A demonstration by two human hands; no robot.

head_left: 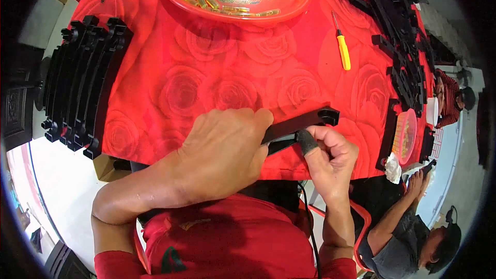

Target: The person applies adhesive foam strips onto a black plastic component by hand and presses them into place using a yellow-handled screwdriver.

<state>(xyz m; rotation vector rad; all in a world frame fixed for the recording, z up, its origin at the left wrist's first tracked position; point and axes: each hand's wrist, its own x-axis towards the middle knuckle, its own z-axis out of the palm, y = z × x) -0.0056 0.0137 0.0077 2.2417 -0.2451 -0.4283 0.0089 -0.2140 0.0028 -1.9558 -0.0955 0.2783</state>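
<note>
One screwdriver (343,51), one tray (237,19); my left hand (225,150) grips one black bar (294,125), its end beyond my curled right hand (330,160), whose grip I can't tell.

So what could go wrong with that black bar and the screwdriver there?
The black bar might slip and scrape the left hand, which shows no finger cover; the right hand has a dark cover on its thumb. The yellow-handled screwdriver lies loose on the red cloth, so its bare metal shaft could poke an arm reaching past.
</note>
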